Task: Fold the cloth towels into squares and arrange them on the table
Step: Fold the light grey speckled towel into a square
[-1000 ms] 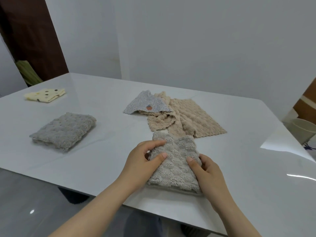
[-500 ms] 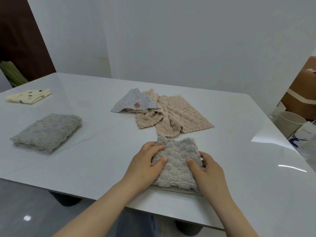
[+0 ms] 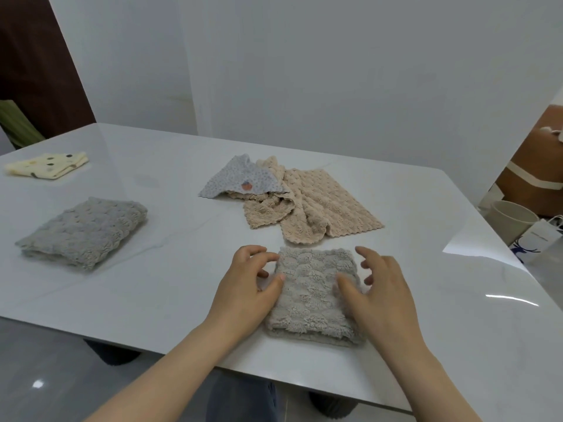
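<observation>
Folded: yellow towel, far grey towel, near grey towel. Left to fold: beige towel, blue towel. Left hand and right hand spread, flanking the near grey towel.

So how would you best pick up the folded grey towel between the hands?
Probably by its two side edges, pinching all layers: the folded grey towel lies flat as a thick stack, and the left hand and right hand flank it, one per side.

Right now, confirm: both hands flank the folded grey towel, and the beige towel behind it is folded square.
Wrong: the head view shows the beige towel crumpled, not folded square. The left hand and right hand do flank the folded grey towel.
</observation>
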Demonstrator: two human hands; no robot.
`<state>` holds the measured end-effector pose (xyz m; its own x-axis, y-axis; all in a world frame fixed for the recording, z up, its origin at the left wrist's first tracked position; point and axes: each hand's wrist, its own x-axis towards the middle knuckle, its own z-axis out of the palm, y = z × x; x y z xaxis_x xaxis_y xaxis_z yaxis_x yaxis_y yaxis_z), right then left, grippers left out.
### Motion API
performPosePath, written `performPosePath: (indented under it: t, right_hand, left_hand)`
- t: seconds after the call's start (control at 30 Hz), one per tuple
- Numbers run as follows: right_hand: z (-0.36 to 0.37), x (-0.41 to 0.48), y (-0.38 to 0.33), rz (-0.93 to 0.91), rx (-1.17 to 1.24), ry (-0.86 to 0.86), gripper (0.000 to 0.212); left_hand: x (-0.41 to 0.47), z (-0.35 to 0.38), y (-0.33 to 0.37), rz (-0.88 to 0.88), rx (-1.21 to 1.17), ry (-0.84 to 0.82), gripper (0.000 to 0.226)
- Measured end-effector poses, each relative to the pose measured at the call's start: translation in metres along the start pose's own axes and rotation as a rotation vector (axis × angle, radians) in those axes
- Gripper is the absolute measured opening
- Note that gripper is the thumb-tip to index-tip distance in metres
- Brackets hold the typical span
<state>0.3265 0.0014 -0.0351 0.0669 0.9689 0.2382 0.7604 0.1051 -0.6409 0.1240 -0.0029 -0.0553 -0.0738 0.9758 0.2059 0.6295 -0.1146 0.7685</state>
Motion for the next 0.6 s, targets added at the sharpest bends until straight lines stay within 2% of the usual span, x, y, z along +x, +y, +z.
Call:
performPosePath:
  t: [0.17, 0.3, 0.6]
  right_hand:
    - [0.002, 0.022, -0.027, -0.16, 0.011, -0.006, 0.034]
    - [0.014, 0.042, -0.051, -0.261, -0.043, -0.064, 0.031]
    - [0.049, 0.09, -0.093, -0.358, -0.137, -0.171, 0.031]
  left_hand:
    - [0.003, -0.021, -0.009, -0.012, -0.066, 0.087, 0.021]
    - [0.008, -0.042, -0.017, -0.006, -0.097, 0.13, 0.017]
    - [0.036, -0.083, -0.045, -0.029, -0.062, 0.184, 0.015]
